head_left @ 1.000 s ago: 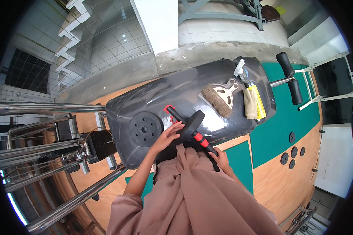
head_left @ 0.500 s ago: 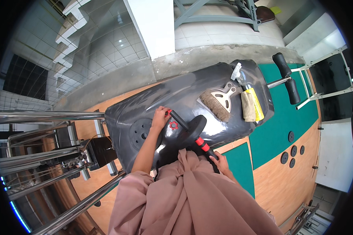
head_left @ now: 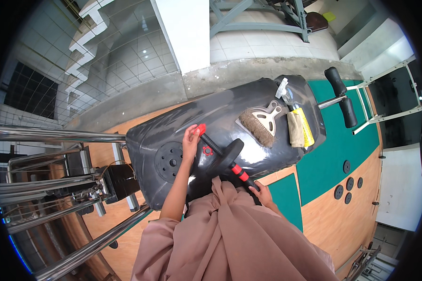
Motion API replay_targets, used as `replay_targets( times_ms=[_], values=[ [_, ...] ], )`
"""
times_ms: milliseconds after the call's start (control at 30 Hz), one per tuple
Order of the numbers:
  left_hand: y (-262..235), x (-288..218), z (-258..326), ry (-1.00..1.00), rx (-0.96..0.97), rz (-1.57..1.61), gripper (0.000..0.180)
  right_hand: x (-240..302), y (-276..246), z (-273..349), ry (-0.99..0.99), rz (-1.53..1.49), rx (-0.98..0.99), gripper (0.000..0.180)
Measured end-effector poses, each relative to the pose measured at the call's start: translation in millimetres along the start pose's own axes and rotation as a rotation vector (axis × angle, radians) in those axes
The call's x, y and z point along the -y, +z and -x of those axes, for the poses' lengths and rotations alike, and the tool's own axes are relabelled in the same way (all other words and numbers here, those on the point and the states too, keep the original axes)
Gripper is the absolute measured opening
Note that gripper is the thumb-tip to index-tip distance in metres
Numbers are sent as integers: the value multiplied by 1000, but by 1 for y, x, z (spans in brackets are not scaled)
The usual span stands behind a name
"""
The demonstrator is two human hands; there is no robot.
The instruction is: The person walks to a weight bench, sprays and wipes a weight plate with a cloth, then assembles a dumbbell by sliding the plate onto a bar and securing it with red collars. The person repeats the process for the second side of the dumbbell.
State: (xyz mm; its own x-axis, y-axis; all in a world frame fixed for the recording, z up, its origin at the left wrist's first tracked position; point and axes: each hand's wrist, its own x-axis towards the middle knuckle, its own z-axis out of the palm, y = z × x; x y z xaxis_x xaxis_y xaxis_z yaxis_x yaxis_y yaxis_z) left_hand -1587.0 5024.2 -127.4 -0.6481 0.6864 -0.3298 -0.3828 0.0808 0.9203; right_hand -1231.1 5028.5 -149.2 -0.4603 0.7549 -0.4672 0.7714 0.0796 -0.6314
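Note:
A dumbbell bar with black threads lies slantwise over the black padded bench. One black weight plate sits around its middle, with a red-and-black grip section on the nearer side. My left hand pinches a red collar nut at the bar's far end; whether it is still on the thread is unclear. My right hand is closed around the bar's black near end. Beside the bar, a second red star-shaped collar nut rests on the bench. Left of my left forearm lies a loose plate.
A hand brush, a spray bottle and a folded beige cloth lie on the bench's right part. Several small plates are on the wooden floor at right. Chrome bars of a machine stand at left, foam rollers at right.
My left hand has shifted slightly up and away with the red collar nut, its fingers turned. My right hand keeps its hold on the near end, hardly moved.

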Motion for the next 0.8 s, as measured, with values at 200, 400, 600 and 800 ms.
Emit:
replay_targets(
  times_ms=[200, 400, 600, 800],
  values=[
    [-21, 19, -1, 187, 180, -55, 16, -5, 2, -1, -57, 14, -35, 37],
    [-10, 19, -7, 176, 137, -87, 7, -6, 3, 1, -39, 0, -10, 33],
    [-2, 11, 0, 16, 157, 189, 12, -9, 5, 2, -44, -15, -33, 31],
    [-7, 36, -7, 334, 46, -68, 11, -8, 4, 1, 21, -4, -1, 39]
  ],
)
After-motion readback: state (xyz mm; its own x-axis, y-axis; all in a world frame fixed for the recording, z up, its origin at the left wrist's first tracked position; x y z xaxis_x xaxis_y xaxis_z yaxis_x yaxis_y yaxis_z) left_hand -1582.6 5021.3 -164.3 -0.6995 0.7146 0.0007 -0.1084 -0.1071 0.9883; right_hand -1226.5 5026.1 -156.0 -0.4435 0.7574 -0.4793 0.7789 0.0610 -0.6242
